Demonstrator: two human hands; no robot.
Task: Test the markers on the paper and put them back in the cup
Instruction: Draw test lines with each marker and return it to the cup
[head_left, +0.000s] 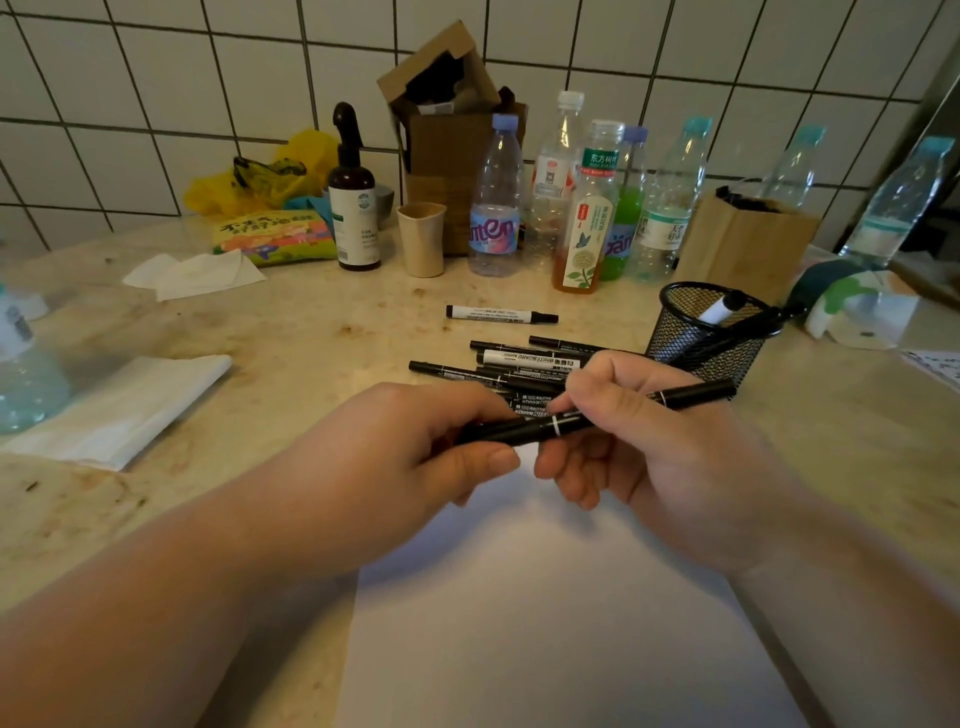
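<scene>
Both hands hold one slim black marker (545, 428) level above the top edge of the white paper (545, 623). My left hand (415, 447) grips its left end, and my right hand (649, 441) pinches its middle and right part. Behind the hands lies a pile of several black and white markers (519, 364). A single white marker (501, 314) lies apart, farther back. To the right stands the black mesh cup (711, 338) with a white marker (722, 307) in it.
Several plastic bottles (496, 208) line the back by the tiled wall, along with a brown pump bottle (353, 208), a beige cup (422, 239) and cardboard boxes (452, 130). Tissues (197, 275) and a folded white cloth (130, 405) lie at the left.
</scene>
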